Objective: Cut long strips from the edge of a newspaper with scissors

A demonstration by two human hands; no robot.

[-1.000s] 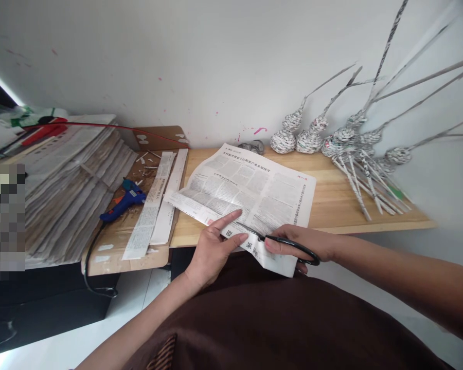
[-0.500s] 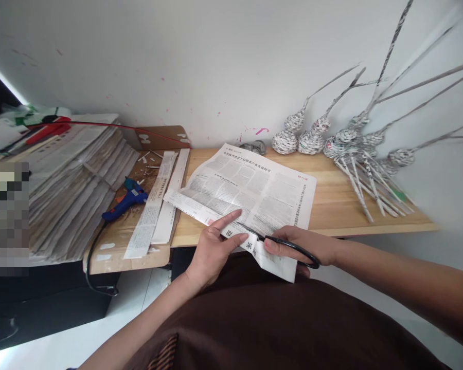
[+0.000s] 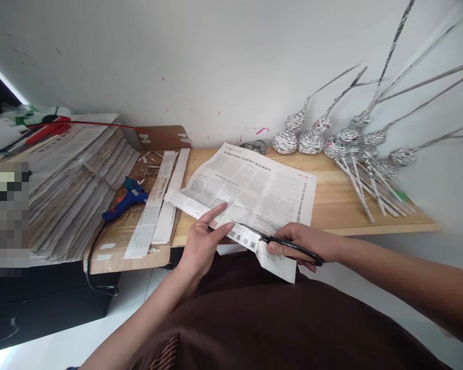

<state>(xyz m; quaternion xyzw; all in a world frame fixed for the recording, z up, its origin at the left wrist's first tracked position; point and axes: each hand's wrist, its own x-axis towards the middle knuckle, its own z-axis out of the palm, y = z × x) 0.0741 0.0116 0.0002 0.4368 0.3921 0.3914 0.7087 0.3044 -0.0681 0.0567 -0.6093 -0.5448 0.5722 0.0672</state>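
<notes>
A sheet of newspaper lies on the wooden table, its near side folded over and hanging past the front edge. My right hand grips black-handled scissors, whose blades point left along the fold. A partly cut strip bends down below the scissors, in front of the brown apron. On the folded edge, left of the blade tips, my left hand pinches the newspaper between thumb and fingers, with the index finger stretched over the sheet.
Two cut paper strips and a blue glue gun lie on cardboard at left, beside a tall stack of newspapers. Several woven paper gourds with long stems stand at the back right, near a bundle of paper rods.
My left hand has slid left along the folded edge, uncovering more printed characters. The scissors and right hand have shifted only slightly.
</notes>
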